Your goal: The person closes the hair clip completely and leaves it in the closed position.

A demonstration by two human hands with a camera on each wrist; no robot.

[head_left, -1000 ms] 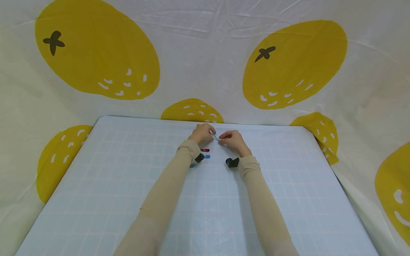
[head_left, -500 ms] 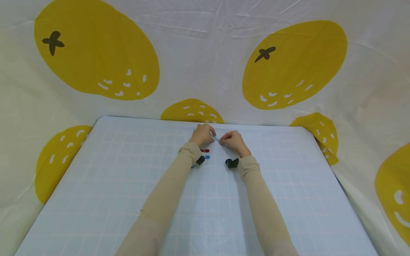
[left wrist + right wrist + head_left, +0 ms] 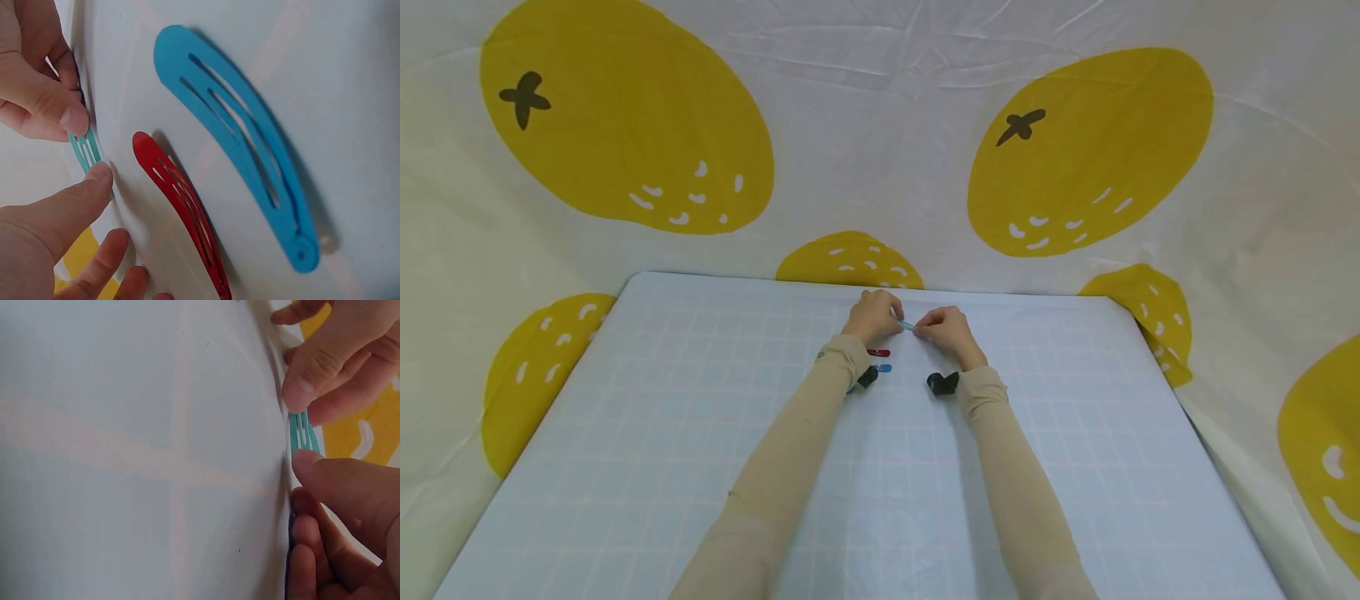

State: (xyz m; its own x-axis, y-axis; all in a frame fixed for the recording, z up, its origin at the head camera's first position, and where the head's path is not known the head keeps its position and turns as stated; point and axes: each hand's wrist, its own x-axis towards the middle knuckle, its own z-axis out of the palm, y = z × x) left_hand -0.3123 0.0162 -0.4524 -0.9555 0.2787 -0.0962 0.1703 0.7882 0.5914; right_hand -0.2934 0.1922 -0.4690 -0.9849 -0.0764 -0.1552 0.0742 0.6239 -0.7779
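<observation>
A teal snap hair clip [image 3: 907, 325] is held between my two hands near the table's far edge. My left hand [image 3: 874, 317] pinches one end, its thumb [image 3: 94, 181] lying on the clip in the left wrist view. My right hand [image 3: 949, 332] pinches the other end between thumb and fingers. The clip's slotted middle shows between the thumbs in the right wrist view; both ends are covered. Beside the left wrist lie a red snap hair clip [image 3: 181, 212] and a larger-looking blue snap hair clip [image 3: 231, 137].
A pale checked cloth covers the table [image 3: 715, 417]. Another bit of blue [image 3: 850, 390] peeks out from behind the left sleeve, mostly hidden. Black wrist cameras sit on both wrists. Behind the table hangs a white curtain [image 3: 880, 150] with large yellow fruit prints.
A second ago the right fingertips were spread a little apart at the clip's end; now they are pressed together on it. Otherwise both arms have hardly moved.
</observation>
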